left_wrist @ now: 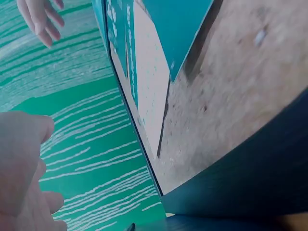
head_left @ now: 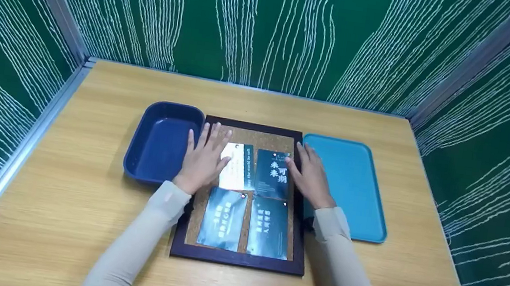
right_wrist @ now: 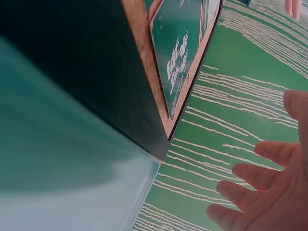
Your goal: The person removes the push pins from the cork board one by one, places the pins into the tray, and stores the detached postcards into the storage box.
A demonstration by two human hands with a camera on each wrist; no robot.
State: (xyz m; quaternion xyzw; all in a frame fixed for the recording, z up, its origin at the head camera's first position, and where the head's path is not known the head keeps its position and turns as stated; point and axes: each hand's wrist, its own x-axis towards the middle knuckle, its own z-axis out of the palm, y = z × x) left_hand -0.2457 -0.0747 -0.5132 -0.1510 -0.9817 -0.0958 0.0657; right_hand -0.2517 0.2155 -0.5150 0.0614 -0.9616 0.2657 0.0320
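A dark-framed cork board [head_left: 239,259] lies on the table with several cards pinned to it in two rows. The upper left card [head_left: 234,167] is white with a green strip; the upper right card [head_left: 272,175] and the lower cards, left [head_left: 222,220] and right [head_left: 269,228], are dark green with white characters. My left hand [head_left: 203,158], fingers spread, is over the board's left frame edge and overlaps the white card in the head view. My right hand [head_left: 312,175] is over the right frame edge, its thumb near the upper right card. Both palms hold nothing in the wrist views.
A dark blue bin [head_left: 161,145] stands against the board's left side. On its right lies a flat turquoise tray [head_left: 352,190], partly behind my right hand. Green walls [head_left: 289,34] with white wavy lines enclose the wooden table [head_left: 57,186] at the back and sides.
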